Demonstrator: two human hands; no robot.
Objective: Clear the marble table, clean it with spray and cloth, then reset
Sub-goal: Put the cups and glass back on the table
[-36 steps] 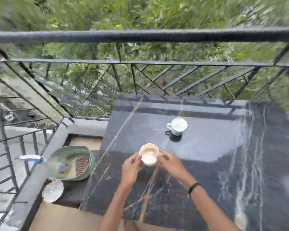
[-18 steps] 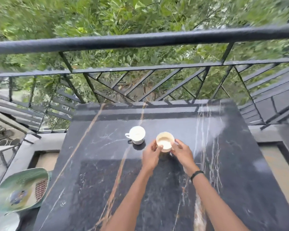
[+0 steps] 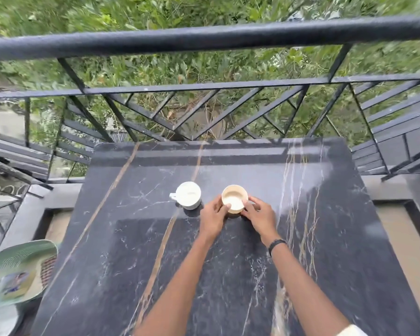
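Where the dark marble tabletop [image 3: 228, 275] shines with white and brown lines, a small cream cup [image 3: 235, 198] sits near its middle. The cup is round, with a pale brown inside, and it stands upright. Just to its left is a white cup [image 3: 188, 195] with a little handle that sticks out to the left. The two cups are close but do not touch. My left hand [image 3: 214, 218] is on the left side of the cream cup, with my fingers curled against its side. My right hand [image 3: 261, 215] is on the right side, and its fingers curl round that side too. So my grip on the cup is with both hands, one on each side. I cannot tell if the cup rests on the tabletop or is a tiny bit above it. My two arms reach forward from the near edge. A black band [image 3: 277, 244] is round my right wrist. A black metal railing [image 3: 204, 41] stands past the far edge, with green leaves beyond it. A green thing [image 3: 17, 270] lies low to the left, but it is too blurry to name.
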